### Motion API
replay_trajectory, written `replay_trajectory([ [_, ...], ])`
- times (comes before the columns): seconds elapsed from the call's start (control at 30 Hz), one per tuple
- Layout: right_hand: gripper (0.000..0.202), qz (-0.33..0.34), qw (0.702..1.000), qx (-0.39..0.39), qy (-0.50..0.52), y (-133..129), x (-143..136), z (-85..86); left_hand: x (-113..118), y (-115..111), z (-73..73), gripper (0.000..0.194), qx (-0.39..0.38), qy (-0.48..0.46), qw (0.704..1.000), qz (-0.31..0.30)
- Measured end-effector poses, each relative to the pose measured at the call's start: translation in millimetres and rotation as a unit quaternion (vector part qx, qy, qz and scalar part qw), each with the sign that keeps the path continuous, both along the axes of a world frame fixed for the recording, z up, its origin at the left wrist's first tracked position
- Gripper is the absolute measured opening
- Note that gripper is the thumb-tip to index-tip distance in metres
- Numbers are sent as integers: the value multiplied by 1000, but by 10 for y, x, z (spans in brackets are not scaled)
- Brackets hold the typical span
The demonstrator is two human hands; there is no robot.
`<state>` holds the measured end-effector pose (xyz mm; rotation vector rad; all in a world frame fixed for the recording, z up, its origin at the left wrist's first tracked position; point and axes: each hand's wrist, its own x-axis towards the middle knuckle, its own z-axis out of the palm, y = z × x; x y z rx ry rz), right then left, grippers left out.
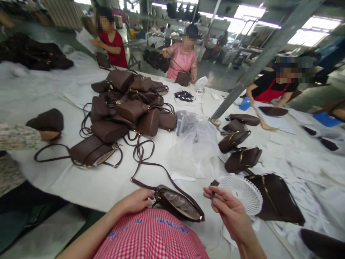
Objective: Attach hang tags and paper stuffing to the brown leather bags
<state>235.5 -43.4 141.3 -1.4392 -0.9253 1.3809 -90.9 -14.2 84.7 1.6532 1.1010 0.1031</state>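
An open brown handbag [179, 203] lies at the table's front edge against the checked apron, its pale lining showing and its strap trailing up and left. My left hand [138, 200] rests at the bag's left end, fingers curled near its edge; what they grip, if anything, is hidden. Right of the bag, my right hand [225, 201] is raised and pinches a small dark piece [215, 184] between thumb and fingers. Just behind that hand sits a white round plastic basket [242, 192].
A pile of brown bags [126, 108] fills the table's left middle. Clear plastic wrap [196, 144] lies beside it. More bags [242, 158] line the right side, near a slanted metal post [258, 64]. Several people work around the table; a floral sleeve [20, 136] reaches in from the left.
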Motion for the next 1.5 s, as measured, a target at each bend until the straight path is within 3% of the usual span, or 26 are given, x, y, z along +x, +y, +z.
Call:
replay_trajectory([
  [0.17, 31, 103, 971, 25, -216, 62, -296, 48, 104, -81, -168, 24, 111, 61, 990, 64],
  [0.33, 28, 198, 913, 148, -325, 220, -476, 259, 40, -73, -483, 22, 35, 53, 996, 67],
  [0.4, 28, 197, 922, 156, -295, 282, -541, 293, 25, -100, -640, 35, 6, -15, 997, 80],
  [0.47, 30, 186, 949, 134, -217, 346, -605, 266, 49, -126, -769, 55, -34, -122, 985, 117],
  [0.57, 30, 185, 959, 104, -190, 471, -714, 151, 143, -130, -871, 67, -124, -320, 917, 205],
  [0.63, 28, 243, 920, 125, -279, 577, -806, 52, 209, -107, -890, 64, -175, -445, 841, 255],
  [0.7, 28, 333, 846, 165, -381, 685, -913, -56, 256, -76, -903, 58, -217, -528, 769, 289],
  [0.77, 30, 406, 769, 191, -455, 778, -1023, -170, 280, -47, -930, 55, -248, -561, 726, 311],
  [0.83, 31, 449, 706, 196, -511, 853, -1118, -280, 293, -25, -970, 56, -265, -567, 709, 325],
  [0.93, 30, 488, 641, 198, -558, 946, -1214, -417, 302, -5, -1017, 57, -266, -544, 719, 342],
  [1.03, 28, 517, 606, 185, -576, 1016, -1263, -518, 305, 6, -1023, 54, -253, -512, 738, 359],
  [1.23, 21, 555, 577, 141, -583, 1033, -1328, -649, 349, 45, -1056, 44, -221, -457, 778, 371],
  [1.4, 19, 558, 557, 104, -607, 1036, -1424, -663, 440, 118, -1113, 28, -158, -328, 861, 356],
  [1.5, 18, 560, 543, 90, -620, 1049, -1482, -646, 467, 156, -1124, 19, -128, -282, 884, 350],
])
